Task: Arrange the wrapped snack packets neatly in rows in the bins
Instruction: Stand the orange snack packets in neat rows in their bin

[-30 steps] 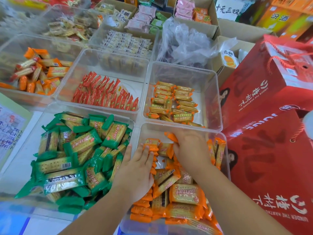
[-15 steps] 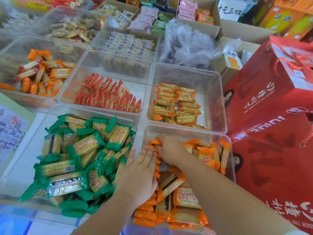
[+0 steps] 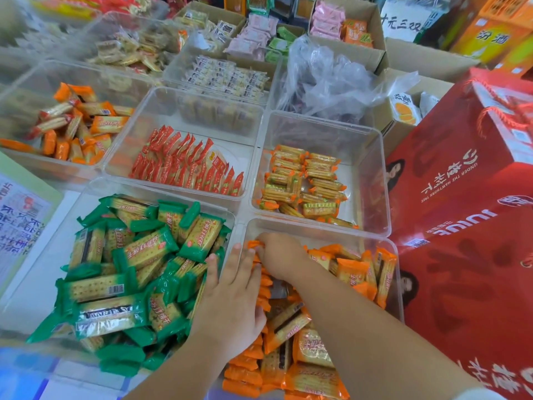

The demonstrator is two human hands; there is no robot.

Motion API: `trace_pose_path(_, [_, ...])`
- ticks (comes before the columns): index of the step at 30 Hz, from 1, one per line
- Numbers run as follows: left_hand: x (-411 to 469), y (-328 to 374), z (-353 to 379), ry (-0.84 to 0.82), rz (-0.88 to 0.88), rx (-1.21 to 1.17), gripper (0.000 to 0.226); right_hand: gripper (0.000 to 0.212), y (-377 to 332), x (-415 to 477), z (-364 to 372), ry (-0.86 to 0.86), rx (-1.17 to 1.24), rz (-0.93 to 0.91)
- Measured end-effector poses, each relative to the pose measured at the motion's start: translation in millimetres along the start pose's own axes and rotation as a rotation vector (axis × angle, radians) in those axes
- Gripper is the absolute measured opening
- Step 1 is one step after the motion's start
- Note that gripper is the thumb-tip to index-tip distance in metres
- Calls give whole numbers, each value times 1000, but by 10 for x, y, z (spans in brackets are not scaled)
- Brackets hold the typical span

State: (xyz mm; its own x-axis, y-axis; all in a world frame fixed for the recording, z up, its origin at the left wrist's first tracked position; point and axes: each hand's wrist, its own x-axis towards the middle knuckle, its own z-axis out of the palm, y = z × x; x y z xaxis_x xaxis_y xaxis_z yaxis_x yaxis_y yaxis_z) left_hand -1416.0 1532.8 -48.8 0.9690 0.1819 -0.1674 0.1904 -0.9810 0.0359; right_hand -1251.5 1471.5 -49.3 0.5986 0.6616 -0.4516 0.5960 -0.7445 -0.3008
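Left hand [image 3: 230, 301], one, fingers straight and close together, pressed flat against a standing row of orange biscuit packets [image 3: 314, 347] along the left wall of the near right clear bin [image 3: 317, 228]; right hand [image 3: 278, 256], one, fingers curled onto the row's far end at the bin's far left corner. Other orange packets, too many to count, lay loose across the same bin. Adjacent: one bin [image 3: 150, 188] heaped with green biscuit packets [image 3: 147, 249] at left, three more bins [image 3: 323, 116] in the row behind, two red juice cartons [image 3: 461, 183] at right.

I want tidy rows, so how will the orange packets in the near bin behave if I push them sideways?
Probably stiff: the orange packets show flat cracker slabs inside, so a row should slide together. Glossy wrappers suggest they are slippery. Those on edge beside the left hand may topple unless braced.
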Motion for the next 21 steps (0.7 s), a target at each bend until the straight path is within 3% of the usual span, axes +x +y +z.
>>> trace_pose_path(5, [6,-4,8,-25,-3,11,72,51,110,-249,54,138,129,-35])
trace_pose_path(8, [3,-11,-1,-21,23,15,66,52,260,-494,50,246,166,-78])
trace_pose_path(11, [8,-18,1,-30,30,24,66,50,417,-657,25,323,15,-67])
trace_pose_path(14, [9,-18,8,-38,28,18,67,67,480,-684,30,179,-179,42])
trace_pose_path(21, [6,-16,23,-24,20,1,74,61,381,-592,7,87,-296,118])
